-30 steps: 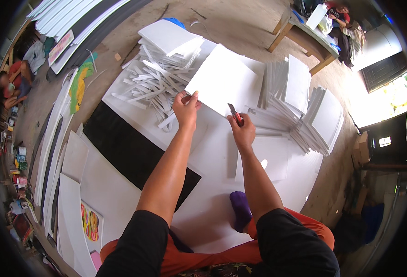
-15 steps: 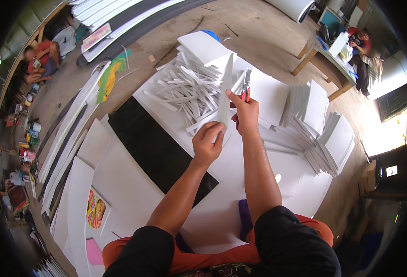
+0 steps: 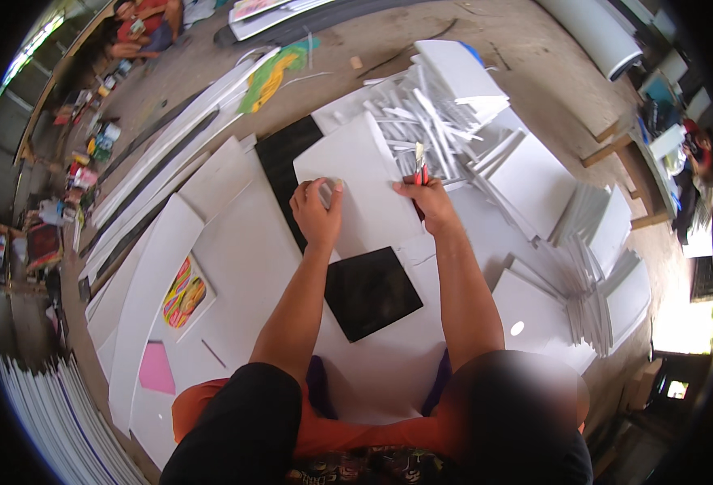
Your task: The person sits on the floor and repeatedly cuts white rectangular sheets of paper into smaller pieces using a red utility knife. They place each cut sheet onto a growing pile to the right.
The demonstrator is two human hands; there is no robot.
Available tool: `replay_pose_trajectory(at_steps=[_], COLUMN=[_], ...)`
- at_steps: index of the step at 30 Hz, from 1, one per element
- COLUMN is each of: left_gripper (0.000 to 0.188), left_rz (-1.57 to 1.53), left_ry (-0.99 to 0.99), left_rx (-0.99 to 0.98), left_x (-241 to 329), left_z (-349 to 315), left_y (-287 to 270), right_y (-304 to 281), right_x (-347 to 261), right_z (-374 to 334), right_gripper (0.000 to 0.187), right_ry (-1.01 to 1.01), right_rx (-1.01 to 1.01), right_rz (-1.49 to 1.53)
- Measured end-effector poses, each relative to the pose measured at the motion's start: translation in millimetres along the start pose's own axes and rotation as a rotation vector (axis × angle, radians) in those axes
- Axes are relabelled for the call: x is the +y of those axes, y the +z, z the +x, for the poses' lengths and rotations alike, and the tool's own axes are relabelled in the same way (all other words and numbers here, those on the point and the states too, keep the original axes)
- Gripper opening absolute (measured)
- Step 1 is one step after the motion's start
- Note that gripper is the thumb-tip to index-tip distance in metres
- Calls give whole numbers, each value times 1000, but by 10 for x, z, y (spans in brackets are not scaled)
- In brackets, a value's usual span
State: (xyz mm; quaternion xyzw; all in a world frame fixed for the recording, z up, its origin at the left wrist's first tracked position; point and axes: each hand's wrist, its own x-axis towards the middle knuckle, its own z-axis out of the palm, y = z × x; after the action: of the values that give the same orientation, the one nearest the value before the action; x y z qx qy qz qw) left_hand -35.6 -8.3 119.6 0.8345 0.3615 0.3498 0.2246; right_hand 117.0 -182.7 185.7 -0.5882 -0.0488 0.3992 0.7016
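A white rectangular sheet [image 3: 360, 182], thin and stiff-looking, is held over a long black panel [image 3: 374, 297], hiding the panel's middle. My left hand [image 3: 317, 212] is closed on the sheet's left edge, its fingers bent. On the opposite edge is my right hand [image 3: 431, 204], wrapped round a red-handled utility knife [image 3: 420, 170] with its blade pointing away from me. The right thumb rests at the sheet's edge; whether it also pinches the sheet is hard to tell. Beyond the sheet lies a heap of narrow white strips [image 3: 425, 117].
Stacks of white sheets [image 3: 534, 182] fan out at the right. A large white board [image 3: 247, 234] lies under the work, with a colourful printed card [image 3: 185, 293] and a pink piece [image 3: 156, 368] at left. A wooden table [image 3: 639, 174] stands far right. Another person [image 3: 150, 28] sits far left.
The narrow white strip is out of my hands, and a wide white sheet is between them. My hands have moved apart. The knife stays in my right hand. The view has shifted.
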Motion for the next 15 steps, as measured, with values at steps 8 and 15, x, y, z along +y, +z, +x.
replay_pose_trajectory(at_steps=[8,15], left_gripper=[70,70], left_rz=[318,395], left_ry=[-230,-82], left_rx=[-274,-503], left_x=[-922,-845], left_z=[-606,-803], left_y=[-155,82], right_y=[73,-241], right_x=[1421,1824], right_z=[188,62], right_gripper=[33,31], right_ry=[344,439], right_rx=[-148,-164], right_rz=[-161,-572])
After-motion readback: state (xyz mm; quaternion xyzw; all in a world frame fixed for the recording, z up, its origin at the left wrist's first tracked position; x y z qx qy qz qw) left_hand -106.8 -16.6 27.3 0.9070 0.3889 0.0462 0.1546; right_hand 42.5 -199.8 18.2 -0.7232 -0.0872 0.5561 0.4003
